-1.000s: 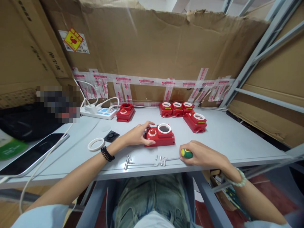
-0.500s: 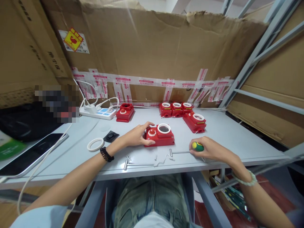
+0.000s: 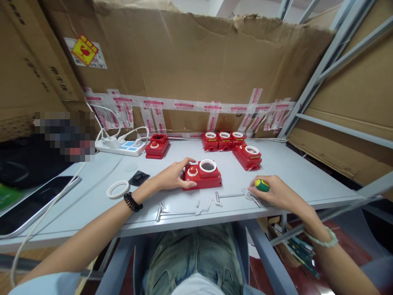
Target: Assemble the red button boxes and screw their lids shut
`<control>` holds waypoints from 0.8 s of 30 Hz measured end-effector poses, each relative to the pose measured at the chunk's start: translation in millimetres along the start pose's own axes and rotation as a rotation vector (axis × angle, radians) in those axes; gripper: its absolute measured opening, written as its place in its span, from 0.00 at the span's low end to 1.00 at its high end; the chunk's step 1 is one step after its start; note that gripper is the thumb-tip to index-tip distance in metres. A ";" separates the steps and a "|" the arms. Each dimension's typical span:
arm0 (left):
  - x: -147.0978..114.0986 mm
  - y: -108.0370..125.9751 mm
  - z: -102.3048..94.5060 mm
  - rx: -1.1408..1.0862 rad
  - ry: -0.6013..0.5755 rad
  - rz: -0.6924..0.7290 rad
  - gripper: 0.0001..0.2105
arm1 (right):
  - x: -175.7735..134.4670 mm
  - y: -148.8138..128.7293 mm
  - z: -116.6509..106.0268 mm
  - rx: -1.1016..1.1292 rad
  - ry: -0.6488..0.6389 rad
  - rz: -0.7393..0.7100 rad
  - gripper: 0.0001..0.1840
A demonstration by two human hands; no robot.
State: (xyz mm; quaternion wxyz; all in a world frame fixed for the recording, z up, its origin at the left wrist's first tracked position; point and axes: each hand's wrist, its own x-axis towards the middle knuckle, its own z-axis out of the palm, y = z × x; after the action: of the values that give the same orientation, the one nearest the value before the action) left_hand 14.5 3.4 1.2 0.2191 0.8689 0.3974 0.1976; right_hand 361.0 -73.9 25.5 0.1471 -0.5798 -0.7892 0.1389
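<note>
My left hand (image 3: 172,176) grips the left end of a red button box (image 3: 206,179) lying flat in the middle of the grey table (image 3: 294,180); the box has a small red button and a white-ringed round opening on top. To the right, near the front edge, my right hand (image 3: 273,191) is closed around the green-and-yellow handle of a screwdriver (image 3: 261,185), whose metal shaft points left along the table. Small screws (image 3: 162,206) and a long metal tool (image 3: 175,213) lie in front of the box.
Several more red boxes (image 3: 225,141) stand at the back, one (image 3: 157,146) beside a white power strip (image 3: 121,147). A white ring (image 3: 118,189) and a black square part (image 3: 138,178) lie at left. A dark tablet (image 3: 27,207) sits far left. Cardboard walls surround the table.
My right hand has carried the screwdriver to the right and away from the front edge, off the pile of screws. My left hand stays on the red box.
</note>
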 end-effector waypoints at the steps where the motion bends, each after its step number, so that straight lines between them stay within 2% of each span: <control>1: 0.0 -0.2 0.1 0.003 0.000 0.001 0.35 | 2.6 -2.6 1.8 -0.008 0.025 0.004 0.19; 9: -0.1 1.1 -0.2 -0.021 0.013 0.003 0.36 | 12.6 -13.5 16.0 -0.107 -0.015 0.089 0.17; 16: -0.1 1.9 -0.5 -0.028 0.022 -0.006 0.36 | 19.1 -8.4 23.7 -0.150 0.063 0.084 0.12; 21: 0.3 1.3 -0.5 -0.025 0.012 -0.001 0.37 | 21.1 -8.1 19.8 -0.151 0.155 0.151 0.10; 24: 0.3 1.7 -0.5 -0.006 0.010 -0.006 0.36 | 19.3 -7.8 15.9 -0.119 0.148 0.149 0.11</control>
State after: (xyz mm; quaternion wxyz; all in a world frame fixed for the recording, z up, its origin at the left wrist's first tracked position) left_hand 15.4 2.7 2.6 0.2201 0.8660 0.4006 0.2026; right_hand 342.5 -58.5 15.3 0.1597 -0.6532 -0.7378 0.0594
